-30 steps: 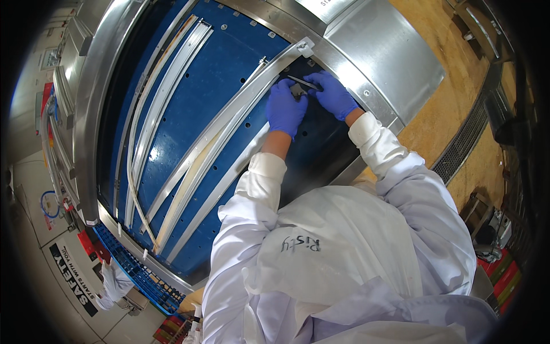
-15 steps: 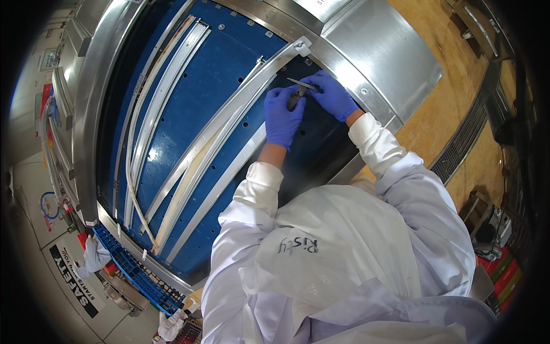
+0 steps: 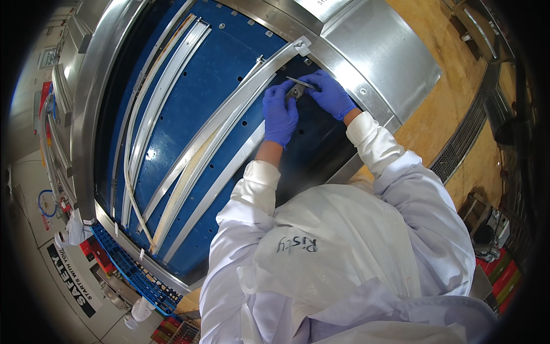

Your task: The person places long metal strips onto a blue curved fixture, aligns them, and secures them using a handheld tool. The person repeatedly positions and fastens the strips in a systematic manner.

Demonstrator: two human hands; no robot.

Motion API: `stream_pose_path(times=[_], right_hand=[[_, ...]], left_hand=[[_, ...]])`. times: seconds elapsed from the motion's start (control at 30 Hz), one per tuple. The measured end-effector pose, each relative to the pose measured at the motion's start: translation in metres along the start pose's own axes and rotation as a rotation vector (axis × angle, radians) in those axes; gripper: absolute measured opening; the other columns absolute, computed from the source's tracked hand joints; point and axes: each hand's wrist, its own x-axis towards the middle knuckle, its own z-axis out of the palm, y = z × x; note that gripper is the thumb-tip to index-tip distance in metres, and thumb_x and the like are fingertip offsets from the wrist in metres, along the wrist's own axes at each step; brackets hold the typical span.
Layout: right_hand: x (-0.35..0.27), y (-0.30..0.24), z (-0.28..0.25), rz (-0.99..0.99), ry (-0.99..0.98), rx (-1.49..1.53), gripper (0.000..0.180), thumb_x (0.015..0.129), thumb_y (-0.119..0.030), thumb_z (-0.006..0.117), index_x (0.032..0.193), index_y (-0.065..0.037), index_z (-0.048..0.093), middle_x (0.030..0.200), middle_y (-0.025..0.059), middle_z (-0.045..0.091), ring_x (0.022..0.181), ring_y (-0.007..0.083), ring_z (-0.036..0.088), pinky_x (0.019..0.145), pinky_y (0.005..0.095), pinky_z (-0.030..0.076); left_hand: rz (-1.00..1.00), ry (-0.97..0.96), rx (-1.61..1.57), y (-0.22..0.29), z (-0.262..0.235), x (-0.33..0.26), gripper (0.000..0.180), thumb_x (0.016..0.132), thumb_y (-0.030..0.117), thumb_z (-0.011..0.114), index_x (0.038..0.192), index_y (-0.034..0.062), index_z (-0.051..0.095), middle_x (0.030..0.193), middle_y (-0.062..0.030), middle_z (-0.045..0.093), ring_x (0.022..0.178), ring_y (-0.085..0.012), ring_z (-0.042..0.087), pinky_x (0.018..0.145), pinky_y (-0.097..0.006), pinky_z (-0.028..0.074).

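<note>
Grey block in left hand (thin strip in right hand)

Hands close together, fingers bent

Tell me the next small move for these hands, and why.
I'd probably steady the grey part with the left hand and gently lower the thin strip toward it: the left hand grips the part, while the right hand holds the strip close by, angled past it. Whether they already touch is unclear.
</note>
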Motion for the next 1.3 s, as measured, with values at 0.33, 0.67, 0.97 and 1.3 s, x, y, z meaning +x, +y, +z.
stream_pose_path(times=[0.33, 0.67, 0.97, 1.3], right_hand=[[-0.002, 0.013, 0.000, -0.176, -0.015, -0.194, 0.036, 0.088, -0.005, 0.062, 0.123, -0.011, 0.063, 0.105, 0.0140, 0.054, 0.096, 0.0330, 0.058, 0.089, 0.0373, 0.049], [-0.003, 0.011, 0.001, -0.149, -0.027, -0.251, 0.022, 0.091, -0.009, 0.060, 0.113, -0.010, 0.062, 0.111, 0.0140, 0.056, 0.100, 0.0357, 0.061, 0.086, 0.0415, 0.051], [-0.004, 0.008, 0.001, -0.169, 0.054, -0.008, 0.025, 0.087, -0.006, 0.061, 0.113, -0.009, 0.062, 0.108, 0.0133, 0.059, 0.099, 0.0344, 0.061, 0.087, 0.0409, 0.050], [-0.003, 0.007, -0.006, -0.128, 0.019, -0.123, 0.020, 0.083, -0.005, 0.063, 0.102, -0.008, 0.068, 0.101, 0.0125, 0.062, 0.097, 0.0327, 0.061, 0.085, 0.0391, 0.050]], left_hand=[[-0.060, -0.024, 0.086, 0.009, -0.008, -0.009, 0.038, 0.073, 0.021, 0.080, 0.105, 0.0064, 0.066, 0.108, -0.0160, 0.056, 0.102, -0.0352, 0.054, 0.089, -0.044, 0.046], [-0.070, 0.019, 0.103, 0.007, -0.004, -0.010, 0.039, 0.072, 0.022, 0.081, 0.105, 0.0069, 0.067, 0.106, -0.0159, 0.056, 0.101, -0.0350, 0.054, 0.088, -0.044, 0.047], [-0.088, 0.073, 0.129, 0.020, -0.003, -0.005, 0.037, 0.074, 0.026, 0.081, 0.104, 0.0093, 0.068, 0.104, -0.0141, 0.060, 0.100, -0.0334, 0.057, 0.088, -0.044, 0.047], [-0.166, -0.010, 0.135, 0.018, 0.004, 0.005, 0.022, 0.078, 0.023, 0.076, 0.093, 0.0069, 0.073, 0.095, -0.0119, 0.069, 0.094, -0.0322, 0.061, 0.086, -0.042, 0.048]])
